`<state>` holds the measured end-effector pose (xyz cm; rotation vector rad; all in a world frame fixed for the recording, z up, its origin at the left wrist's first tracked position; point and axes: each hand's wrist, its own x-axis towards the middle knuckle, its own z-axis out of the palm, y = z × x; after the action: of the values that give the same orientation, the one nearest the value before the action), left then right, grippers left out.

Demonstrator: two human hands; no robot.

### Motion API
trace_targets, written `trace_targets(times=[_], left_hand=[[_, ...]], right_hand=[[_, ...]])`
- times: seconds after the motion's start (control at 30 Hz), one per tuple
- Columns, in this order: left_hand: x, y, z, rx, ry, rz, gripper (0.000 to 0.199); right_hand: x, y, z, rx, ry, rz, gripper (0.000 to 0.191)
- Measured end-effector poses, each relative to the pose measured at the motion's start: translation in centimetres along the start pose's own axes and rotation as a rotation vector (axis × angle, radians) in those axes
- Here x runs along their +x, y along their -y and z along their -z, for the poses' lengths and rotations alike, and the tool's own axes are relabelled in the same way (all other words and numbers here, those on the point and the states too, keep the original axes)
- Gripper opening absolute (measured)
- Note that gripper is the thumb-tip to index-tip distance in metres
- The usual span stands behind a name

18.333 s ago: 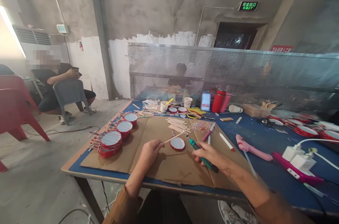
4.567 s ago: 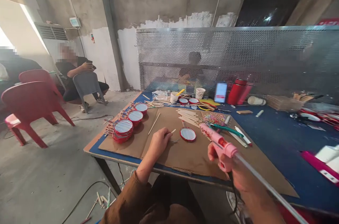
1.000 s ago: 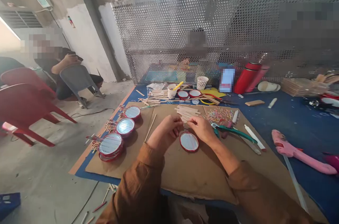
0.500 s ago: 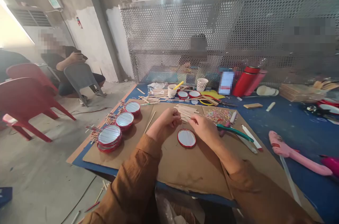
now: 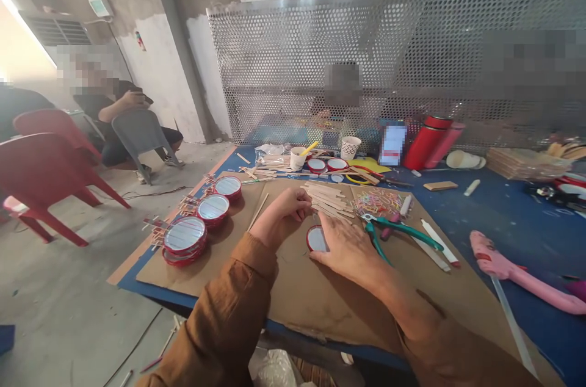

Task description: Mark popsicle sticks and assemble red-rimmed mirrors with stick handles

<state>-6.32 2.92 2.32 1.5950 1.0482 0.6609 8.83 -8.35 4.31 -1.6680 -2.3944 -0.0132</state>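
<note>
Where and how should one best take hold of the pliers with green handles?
Probably by both green handles of the pliers, coming from the near right side: the metal jaws point away to the left, while the handles spread open toward that near right side.

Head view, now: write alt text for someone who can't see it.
A person's right hand spreads over part of a round white disc with a red rim on brown cardboard; the left hand, curled, is beside it. Similar round pieces stand at left, and pliers with green handles and a pink glue gun lie at right.
</note>
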Motion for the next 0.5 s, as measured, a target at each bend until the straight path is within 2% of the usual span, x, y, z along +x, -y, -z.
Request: trace_targets(times=[0.23,0.4,0.5], left_hand=[[0.0,0.0,0.2,-0.026,-0.042,0.032,0.008],[-0.3,-0.3,0.1,-0.028,-0.04,0.042,0.002],[-0.4,-0.4,0.0,0.084,0.013,-0.007,0.004]], right_hand=[[0.3,-0.8,1.6,0.008,-0.052,-0.034,0.062],[1.2,-2.9,2.6,0.033,-0.183,-0.186,0.074],[1.5,-3.5,2.4,0.083,-0.257,-0.157,0.075]])
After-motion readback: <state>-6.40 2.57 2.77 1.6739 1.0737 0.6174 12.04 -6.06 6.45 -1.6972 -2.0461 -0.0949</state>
